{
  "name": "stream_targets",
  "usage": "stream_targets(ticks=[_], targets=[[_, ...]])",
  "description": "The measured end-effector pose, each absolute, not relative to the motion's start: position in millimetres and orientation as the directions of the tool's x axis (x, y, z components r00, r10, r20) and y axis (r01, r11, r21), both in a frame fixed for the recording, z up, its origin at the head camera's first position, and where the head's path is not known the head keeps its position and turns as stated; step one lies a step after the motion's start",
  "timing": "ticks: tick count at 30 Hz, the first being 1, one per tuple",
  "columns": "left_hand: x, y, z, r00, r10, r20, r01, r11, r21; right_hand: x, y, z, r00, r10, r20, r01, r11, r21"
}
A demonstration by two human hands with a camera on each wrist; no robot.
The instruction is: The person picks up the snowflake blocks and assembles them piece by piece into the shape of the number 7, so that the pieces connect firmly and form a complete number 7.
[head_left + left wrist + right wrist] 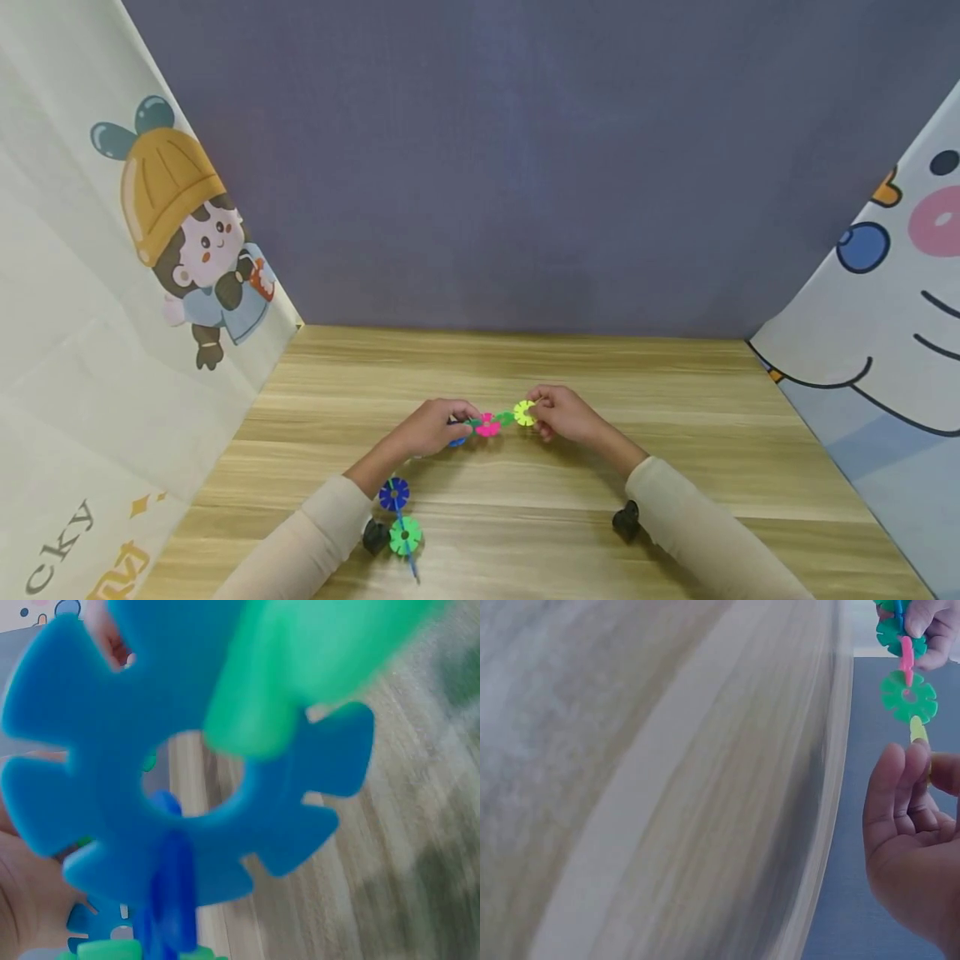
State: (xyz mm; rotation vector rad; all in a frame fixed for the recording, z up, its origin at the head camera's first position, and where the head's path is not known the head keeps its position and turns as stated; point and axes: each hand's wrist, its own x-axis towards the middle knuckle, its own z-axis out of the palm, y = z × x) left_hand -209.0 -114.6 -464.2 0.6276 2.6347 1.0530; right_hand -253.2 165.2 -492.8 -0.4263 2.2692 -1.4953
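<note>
I hold a short chain of plastic snowflake discs [491, 422] between my two hands, just above the middle of the wooden worktop [675, 392]. Each disc is a flat, slotted wheel with a round hole at its centre and blunt teeth round the rim, smooth and matte. My left hand [435, 427] has its fingers curled round the blue disc [457, 440] at one end; beside it sit a pink disc [487, 426] and a green disc [505, 417], slotted edge into edge. My right hand [564, 413] pinches the yellow-green disc [524, 412] at the other end between thumb and fingertips.

A second, smaller cluster [399, 518] lies on the worktop towards the near edge, beside my left sleeve: a dark blue disc over a green one, joined by a thin blue piece. The left wrist view shows blue and green discs very close, blurred. The worktop has a pale wood grain with long streaks.
</note>
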Motion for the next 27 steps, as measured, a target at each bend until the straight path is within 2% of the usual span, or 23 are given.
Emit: stream_targets(ticks=[5, 18, 27], targets=[[-209.8, -112.9, -464.9, -0.876, 0.481, -0.048, 0.312, 0.639, 0.703, -251.9, 168.3, -492.2, -0.877, -0.445, -0.180, -0.001, 0.376, -0.927], [-211.3, -105.8, -467.0, -0.854, 0.520, 0.006, 0.386, 0.626, 0.678, -251.6, 169.5, -498.5, -0.860, -0.480, -0.174, -0.028, 0.384, -0.923], [-209.1, -99.9, -466.4, -0.882, 0.466, 0.069, 0.385, 0.628, 0.677, -254.1, 169.3, -503.4, -0.854, -0.496, -0.155, 0.011, 0.281, -0.960]])
